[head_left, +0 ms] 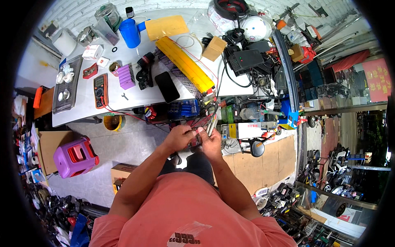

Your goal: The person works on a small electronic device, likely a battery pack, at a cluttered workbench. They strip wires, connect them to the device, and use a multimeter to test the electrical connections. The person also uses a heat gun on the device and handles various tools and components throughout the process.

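Note:
My left hand (180,138) and my right hand (210,142) meet in front of my body, just below the table's near edge. In the right hand is a slim silver hand tool (212,126) whose shafts stick up past the fingers; its exact kind is unclear. The left fingers are pinched together near the right thumb, and what they hold is too small to make out. Beyond the hands, a long yellow-wrapped pack (185,64) lies slantwise on the table, with thin red and dark wires by its near end. A black phone (167,87) rests beside it.
On the white table (140,96) are an orange multimeter (100,91), purple cells (126,77), a small wrench (124,96) and a blue mug (130,33). A purple stool (76,157) and yellow bucket (113,122) stand at left. Crowded shelving holds parts below the table.

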Available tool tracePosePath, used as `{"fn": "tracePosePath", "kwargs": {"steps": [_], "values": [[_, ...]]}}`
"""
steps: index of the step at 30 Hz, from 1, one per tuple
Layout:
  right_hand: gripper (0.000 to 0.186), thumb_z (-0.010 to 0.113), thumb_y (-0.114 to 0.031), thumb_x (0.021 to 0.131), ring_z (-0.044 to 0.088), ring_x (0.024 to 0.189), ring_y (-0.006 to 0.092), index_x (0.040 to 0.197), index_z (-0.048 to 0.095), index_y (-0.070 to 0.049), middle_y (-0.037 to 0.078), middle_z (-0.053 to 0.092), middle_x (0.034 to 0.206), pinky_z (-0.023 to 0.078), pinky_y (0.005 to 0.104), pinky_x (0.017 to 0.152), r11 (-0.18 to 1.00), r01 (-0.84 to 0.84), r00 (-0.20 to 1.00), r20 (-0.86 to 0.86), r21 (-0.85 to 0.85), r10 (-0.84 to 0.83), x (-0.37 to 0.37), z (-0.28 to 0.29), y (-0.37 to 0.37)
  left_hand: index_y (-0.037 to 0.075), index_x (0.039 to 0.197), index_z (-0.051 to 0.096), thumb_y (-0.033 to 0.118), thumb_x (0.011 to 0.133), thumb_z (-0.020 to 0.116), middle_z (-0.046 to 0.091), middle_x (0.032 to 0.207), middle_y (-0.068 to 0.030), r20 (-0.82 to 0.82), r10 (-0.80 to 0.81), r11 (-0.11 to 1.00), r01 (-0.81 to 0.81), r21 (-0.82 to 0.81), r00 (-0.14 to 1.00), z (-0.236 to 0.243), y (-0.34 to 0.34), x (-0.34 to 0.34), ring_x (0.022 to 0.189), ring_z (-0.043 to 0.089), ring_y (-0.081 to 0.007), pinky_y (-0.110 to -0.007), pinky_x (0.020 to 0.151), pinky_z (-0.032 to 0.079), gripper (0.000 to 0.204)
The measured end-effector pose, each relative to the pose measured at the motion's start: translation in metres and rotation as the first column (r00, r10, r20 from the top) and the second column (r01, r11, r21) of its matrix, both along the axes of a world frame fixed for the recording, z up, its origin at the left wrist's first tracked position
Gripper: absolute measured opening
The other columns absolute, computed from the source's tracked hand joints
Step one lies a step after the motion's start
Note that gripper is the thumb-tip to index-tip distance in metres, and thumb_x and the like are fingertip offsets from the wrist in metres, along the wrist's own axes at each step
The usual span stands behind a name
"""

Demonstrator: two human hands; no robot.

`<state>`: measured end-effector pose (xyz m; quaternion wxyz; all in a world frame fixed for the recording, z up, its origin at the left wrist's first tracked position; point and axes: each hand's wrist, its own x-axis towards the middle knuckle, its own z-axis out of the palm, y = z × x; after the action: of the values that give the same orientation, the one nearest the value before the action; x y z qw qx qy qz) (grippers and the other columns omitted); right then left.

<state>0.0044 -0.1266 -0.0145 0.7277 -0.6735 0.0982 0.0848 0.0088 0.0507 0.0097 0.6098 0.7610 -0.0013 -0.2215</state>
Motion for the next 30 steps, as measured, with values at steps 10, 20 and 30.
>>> {"fn": "tracePosePath", "kwargs": {"steps": [10, 20, 30], "values": [[0.023, 0.075, -0.03, 0.097, 0.055, 0.057, 0.0134, 0.093, 0.068, -0.008, 0.001, 0.062, 0.072, 0.041, 0.0266, 0.05, 0.917, 0.165, 0.854, -0.518, 0.365, 0.052, 0.01, 0.021, -0.01, 0.003, 0.088, 0.063, 0.02, 0.104, 0.061, 0.054, 0.071, 0.0024, 0.075, 0.045, 0.978, -0.029, -0.209, 0.996, 0.002, -0.003, -0.002, 0.067, 0.047, -0.0073, -0.029, 0.06, 0.042, 0.024], [0.026, 0.069, -0.031, 0.099, 0.052, 0.053, 0.0108, 0.09, 0.068, -0.007, 0.0, 0.058, 0.069, 0.037, 0.0283, 0.048, 0.843, -0.538, 0.673, -0.605, -0.006, 0.425, -0.025, 0.023, -0.046, 0.005, 0.112, 0.07, 0.018, 0.094, 0.064, 0.069, 0.099, -0.0162, 0.465, 0.177, 0.887, -0.345, 0.306, 0.867, -0.059, -0.002, -0.007, 0.098, 0.066, -0.0347, -0.044, 0.089, 0.051, 0.022], [0.023, 0.065, -0.02, 0.098, 0.06, 0.062, 0.0161, 0.097, 0.071, 0.002, 0.006, 0.064, 0.073, 0.046, 0.0308, 0.058, 0.758, -0.604, 0.743, -0.169, 0.246, 0.648, -0.01, 0.144, -0.066, 0.001, 0.105, 0.074, 0.038, 0.11, 0.053, 0.068, 0.085, -0.0022, -0.286, -0.227, 0.78, -0.002, -0.626, 0.931, 0.029, 0.025, -0.03, 0.083, 0.061, -0.0121, -0.029, 0.074, 0.05, 0.043]]}}
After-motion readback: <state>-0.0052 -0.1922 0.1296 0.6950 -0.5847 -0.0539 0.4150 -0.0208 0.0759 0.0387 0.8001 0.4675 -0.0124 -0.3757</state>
